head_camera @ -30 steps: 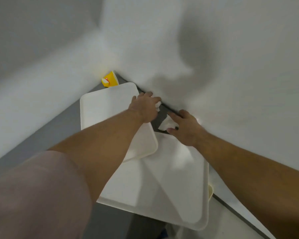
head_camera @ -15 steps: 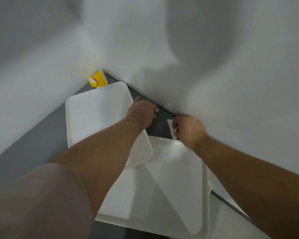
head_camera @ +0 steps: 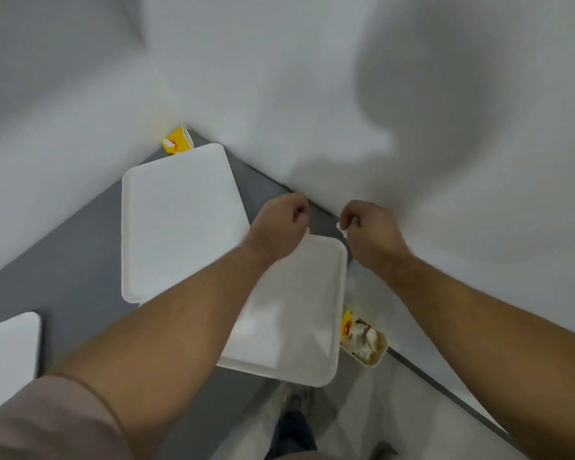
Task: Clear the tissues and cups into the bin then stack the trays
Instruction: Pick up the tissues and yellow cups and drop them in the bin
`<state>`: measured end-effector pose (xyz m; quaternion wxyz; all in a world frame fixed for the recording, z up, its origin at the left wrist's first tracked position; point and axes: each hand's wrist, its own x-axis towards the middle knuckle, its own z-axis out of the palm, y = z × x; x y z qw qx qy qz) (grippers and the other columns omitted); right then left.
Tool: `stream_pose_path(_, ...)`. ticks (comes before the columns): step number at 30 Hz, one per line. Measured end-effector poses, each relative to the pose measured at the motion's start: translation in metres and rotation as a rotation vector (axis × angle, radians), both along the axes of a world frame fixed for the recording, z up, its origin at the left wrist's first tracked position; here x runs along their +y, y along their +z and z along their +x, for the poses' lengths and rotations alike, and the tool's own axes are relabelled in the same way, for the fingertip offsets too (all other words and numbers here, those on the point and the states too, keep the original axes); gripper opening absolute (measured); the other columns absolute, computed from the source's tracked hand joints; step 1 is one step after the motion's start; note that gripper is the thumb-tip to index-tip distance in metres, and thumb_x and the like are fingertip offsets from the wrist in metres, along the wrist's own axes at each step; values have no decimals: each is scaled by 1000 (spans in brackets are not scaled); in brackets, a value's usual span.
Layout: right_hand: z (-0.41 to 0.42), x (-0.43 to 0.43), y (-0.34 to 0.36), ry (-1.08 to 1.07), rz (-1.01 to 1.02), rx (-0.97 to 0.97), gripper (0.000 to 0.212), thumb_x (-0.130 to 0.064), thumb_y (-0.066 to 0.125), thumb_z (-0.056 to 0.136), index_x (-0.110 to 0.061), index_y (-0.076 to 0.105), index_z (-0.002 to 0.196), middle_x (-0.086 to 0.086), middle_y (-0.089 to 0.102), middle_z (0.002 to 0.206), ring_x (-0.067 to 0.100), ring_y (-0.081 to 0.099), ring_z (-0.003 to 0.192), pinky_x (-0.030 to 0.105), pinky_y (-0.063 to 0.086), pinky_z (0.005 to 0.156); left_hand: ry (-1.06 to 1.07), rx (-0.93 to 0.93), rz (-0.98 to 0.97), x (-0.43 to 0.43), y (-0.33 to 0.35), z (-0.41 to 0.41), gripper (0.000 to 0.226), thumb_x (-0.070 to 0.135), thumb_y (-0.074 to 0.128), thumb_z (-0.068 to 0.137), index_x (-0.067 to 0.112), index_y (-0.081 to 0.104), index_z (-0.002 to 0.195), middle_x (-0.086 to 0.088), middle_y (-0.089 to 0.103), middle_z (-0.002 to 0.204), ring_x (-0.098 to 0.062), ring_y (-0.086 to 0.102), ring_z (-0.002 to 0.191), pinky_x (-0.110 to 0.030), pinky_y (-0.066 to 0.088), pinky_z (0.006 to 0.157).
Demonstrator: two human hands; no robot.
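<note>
Two white trays lie on the grey table: a far one [head_camera: 176, 220] and a nearer one [head_camera: 299, 313] that it partly overlaps. My left hand [head_camera: 278, 227] is a fist above the nearer tray's far edge, a sliver of white tissue showing in it. My right hand [head_camera: 369, 232] is closed on a small white tissue [head_camera: 343, 230] just right of that tray, close to the wall. A yellow paper cup [head_camera: 176, 142] lies tipped in the table's far corner. A beige bin [head_camera: 365, 340] with tissues and a yellow cup inside sits below the table's right edge.
White walls meet at the table's far corner. A third white tray [head_camera: 7, 350] pokes in at the left edge. The pale floor and my feet [head_camera: 292, 429] show below the table's near edge.
Both hands closed on the tissues by the wall and lifted back toward me. The view shifted, bringing the bin and the third tray into sight.
</note>
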<state>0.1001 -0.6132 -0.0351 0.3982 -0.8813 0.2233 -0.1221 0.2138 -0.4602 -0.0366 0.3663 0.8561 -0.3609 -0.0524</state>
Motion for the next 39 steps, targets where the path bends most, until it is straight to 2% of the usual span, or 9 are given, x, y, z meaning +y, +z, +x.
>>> stream_pose_path(4, -65, -14, -1, -34, 95, -14, 24, -3, 44, 68, -19, 62, 68, -11, 57, 63, 0, 50, 56, 18, 33, 50, 45, 113, -54, -18, 11, -78, 13, 9, 47, 79, 17, 53, 70, 3, 52, 62, -29, 61, 67, -36, 50, 62)
stream_pose_path(10, -156, -40, -40, -58, 168, 104, 28, 3, 48, 76, -20, 64, 72, -7, 59, 66, 7, 52, 59, 23, 35, 55, -41, 293, -48, -58, -8, -203, 8, 15, 46, 79, 21, 46, 74, 3, 49, 65, -17, 46, 63, -30, 37, 58)
stream_pose_path(13, -192, -44, -77, -58, 183, 160, 29, 1, 48, 81, -22, 65, 78, -9, 63, 74, 5, 56, 66, 23, 39, 57, -81, 424, 57, -68, -50, -248, 15, 6, 53, 86, 16, 42, 89, 1, 46, 73, -13, 43, 62, -24, 37, 52)
stream_pose_path(16, -214, -44, -133, -90, 200, 198, 34, 6, 45, 78, -23, 61, 80, -4, 63, 80, 13, 57, 69, 18, 41, 56, -29, 540, 216, -68, -113, -266, 17, 0, 55, 88, 2, 45, 100, -6, 50, 86, -17, 48, 75, -40, 44, 62)
stream_pose_path(18, -224, -42, -176, -149, 209, 234, 34, 5, 45, 78, -26, 57, 83, -6, 59, 77, 11, 55, 63, 13, 36, 47, 73, 612, 259, -62, -159, -265, 16, -1, 53, 90, 0, 50, 105, -8, 51, 93, -20, 48, 83, -37, 40, 67)
stream_pose_path(24, -224, -41, -342, -203, 174, 316, 23, -9, 54, 86, -24, 51, 102, 1, 59, 79, 21, 55, 62, 23, 31, 48, 201, 524, 313, -39, -327, -229, 17, -1, 57, 90, 8, 67, 101, -1, 62, 93, -20, 57, 86, -20, 39, 69)
stream_pose_path(27, -212, -49, -416, -241, 165, 342, 21, -12, 57, 89, -23, 54, 106, 1, 60, 90, 16, 52, 67, 18, 32, 50, 264, 478, 343, -41, -403, -205, 8, 14, 66, 93, 13, 63, 100, -2, 67, 90, -27, 63, 85, -28, 47, 69)
stream_pose_path(33, -187, -67, -539, -174, 34, 345, 24, -4, 63, 82, -12, 69, 103, 8, 53, 111, 23, 56, 87, 22, 38, 68, 285, 423, 419, -60, -520, -171, 20, 31, 77, 87, 17, 62, 92, -12, 71, 97, -32, 65, 91, -37, 54, 81)
stream_pose_path(39, -177, -54, -617, -76, -142, 432, 28, -9, 63, 81, -20, 67, 107, 6, 63, 108, 30, 60, 95, 31, 51, 75, 218, 260, 546, -76, -596, -170, 17, 21, 70, 92, 15, 77, 106, -10, 70, 115, -29, 67, 103, -31, 52, 83)
